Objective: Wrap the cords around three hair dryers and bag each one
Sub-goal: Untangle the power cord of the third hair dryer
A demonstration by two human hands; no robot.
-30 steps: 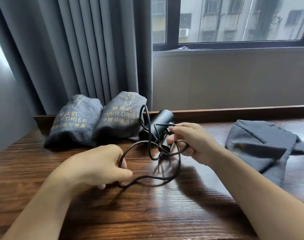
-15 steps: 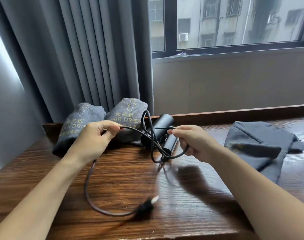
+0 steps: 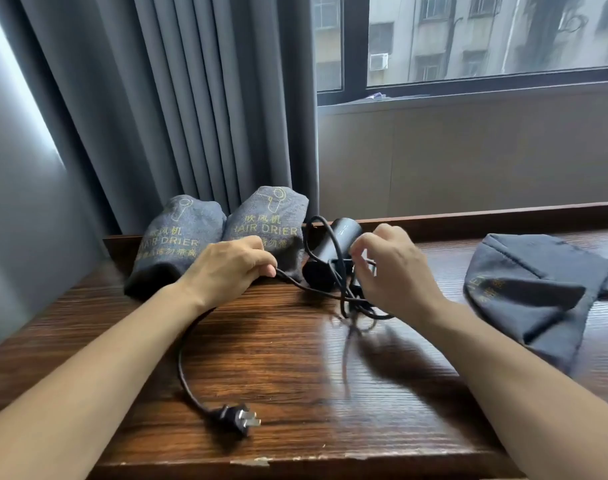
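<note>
A black hair dryer (image 3: 333, 251) lies at the back of the wooden table (image 3: 295, 368) with its black cord (image 3: 183, 362) looped loosely about it. My left hand (image 3: 226, 271) grips the cord just left of the dryer. From there the cord runs down to the plug (image 3: 235, 418), which lies near the front edge. My right hand (image 3: 394, 275) pinches cord loops at the dryer's handle. Two filled grey "HAIR DRIER" bags (image 3: 177, 237) (image 3: 267, 226) lean at the back left. An empty grey bag (image 3: 534, 292) lies flat at the right.
Grey curtains (image 3: 177, 109) hang behind the filled bags. A raised wooden ledge (image 3: 486, 216) runs along the table's back under the window wall. The front edge of the table is chipped near the plug.
My left hand rose from the table to the cord beside the dryer, and the cord swung out so the plug now lies flat near the front edge. My right hand stayed at the dryer.
</note>
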